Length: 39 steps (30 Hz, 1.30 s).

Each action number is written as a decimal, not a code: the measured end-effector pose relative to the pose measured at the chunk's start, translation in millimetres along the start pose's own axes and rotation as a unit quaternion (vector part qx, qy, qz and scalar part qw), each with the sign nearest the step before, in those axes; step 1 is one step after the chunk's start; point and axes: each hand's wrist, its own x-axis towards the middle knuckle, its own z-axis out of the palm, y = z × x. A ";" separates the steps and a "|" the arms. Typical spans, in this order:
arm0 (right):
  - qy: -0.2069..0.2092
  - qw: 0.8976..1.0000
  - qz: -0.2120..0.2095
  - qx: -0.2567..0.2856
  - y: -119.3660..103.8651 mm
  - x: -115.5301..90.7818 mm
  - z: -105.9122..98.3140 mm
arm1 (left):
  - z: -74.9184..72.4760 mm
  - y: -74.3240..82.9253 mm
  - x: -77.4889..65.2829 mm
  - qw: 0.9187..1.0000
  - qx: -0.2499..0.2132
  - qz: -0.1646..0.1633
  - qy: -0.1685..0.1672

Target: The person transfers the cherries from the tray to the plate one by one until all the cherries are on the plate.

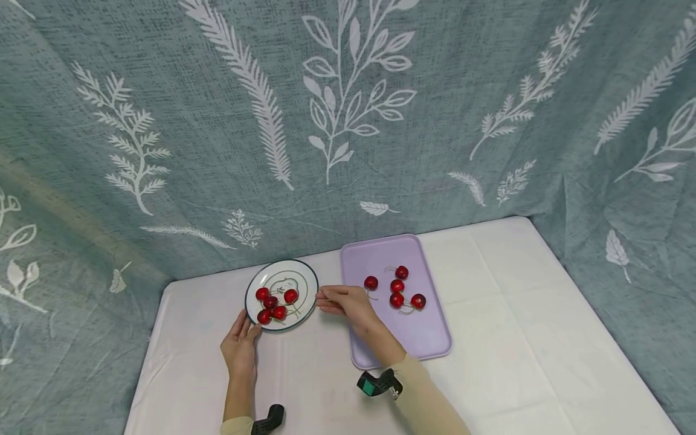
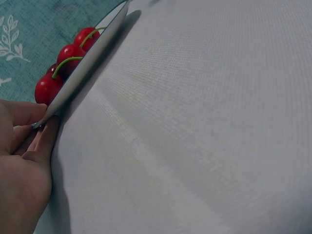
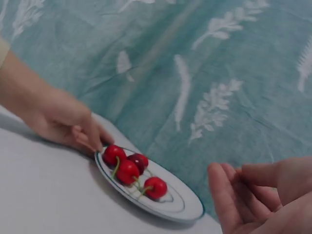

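While five red cherries [image 1: 280, 312] lie bunched towards its near left part, the white plate [image 1: 301, 279] with a dark rim sits at the far left of the table. Green stems trail among the fruit, and a line drawing decorates the plate's centre. The left hand [image 1: 239, 349] grips the near left rim – thumb above, fingers beneath. Just beside the right rim is the right hand [image 1: 348, 304], its fingers bent and the tips drawn close to the thumb; I cannot tell whether they pinch anything.

To the right, partly under the right forearm, lies a lilac tray [image 1: 380, 257] with five more cherries [image 1: 397, 286] (four grouped at the right, one a little apart to the left). Both wrists carry a black device [image 1: 382, 383] by a pale sleeve [image 1: 426, 396]. A white cloth [image 1: 505, 314] covers the table – and beyond it hangs a blue-green curtain [image 1: 435, 121] with white leaf patterns.
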 end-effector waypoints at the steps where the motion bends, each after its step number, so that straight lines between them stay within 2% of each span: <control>1: 0.004 1.000 0.007 0.022 0.2 -3.1 -5.1 | 0.1 0.1 0.0 1.000 0.001 -0.002 0.000; 6: 0.007 0.995 0.016 0.093 5.9 -15.3 -30.1 | 0.0 -0.4 1.1 1.000 0.006 -0.005 0.006; 15: 0.017 0.980 0.060 0.191 9.3 -35.6 -66.2 | 3.6 -1.4 -1.7 1.000 0.003 -0.004 0.001; 23: 0.100 0.947 0.083 0.294 14.4 -62.5 -100.4 | 2.9 -2.3 -1.2 1.000 0.004 -0.002 0.001; 29: 0.114 0.941 0.094 0.304 12.5 -70.9 -110.1 | -1.2 -2.1 -2.5 1.000 -0.002 -0.003 -0.002; 36: 0.144 0.921 0.102 0.346 9.2 -68.3 -115.4 | 0.3 -1.9 -3.1 1.000 -0.001 0.002 -0.001; 39: 0.142 0.917 0.105 0.357 8.4 -69.6 -117.2 | -0.1 -1.3 -2.7 1.000 0.000 0.006 0.000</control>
